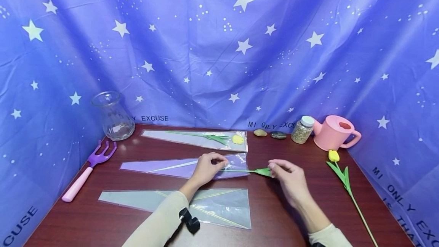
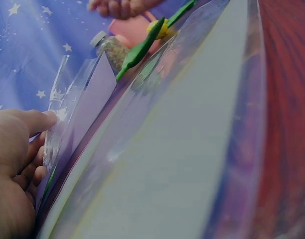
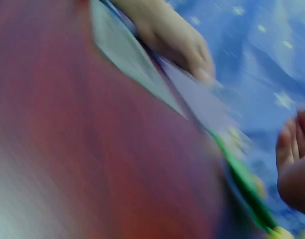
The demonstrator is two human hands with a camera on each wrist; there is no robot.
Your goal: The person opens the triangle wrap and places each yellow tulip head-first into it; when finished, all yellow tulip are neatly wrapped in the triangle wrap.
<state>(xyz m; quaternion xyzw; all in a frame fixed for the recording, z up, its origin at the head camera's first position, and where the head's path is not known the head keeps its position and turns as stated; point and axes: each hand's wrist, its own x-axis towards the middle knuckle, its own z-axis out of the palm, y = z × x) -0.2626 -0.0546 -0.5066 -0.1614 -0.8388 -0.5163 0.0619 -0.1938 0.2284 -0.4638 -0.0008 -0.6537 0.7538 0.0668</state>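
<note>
Across the near part of the table (image 1: 271,220), a grey bag (image 1: 130,200) lies flat, wide end to the right; well to its right, a loose flower (image 1: 347,182) trails its stem toward the near edge. The left forearm (image 1: 156,220) crosses over the grey bag and could drag it askew if it sank.

Just beyond, the left hand (image 1: 207,169) pinches the clear film of a purple bag (image 1: 180,172) near its wide right end; that grip is clamped on the film's edge. A green-stemmed flower (image 1: 263,172) lies with its stem in that end and its leaves outside, to the right. The right hand (image 1: 291,180) is by the leafy end, fingers bent; both wrist views show a gap between it and the flower, so its grip seems apart and holding nothing. If the film slipped from the left grip, the mouth could fall flat and snag the leaves, which might fold back if pushed at a slant. Pressing hard from the right might bend the thin stem.

Farther back, a second flower (image 1: 238,139) lies in a far bag (image 1: 185,140); a careless far reach could tip the capped jar (image 1: 302,130) beside the watering can (image 1: 330,134).
</note>
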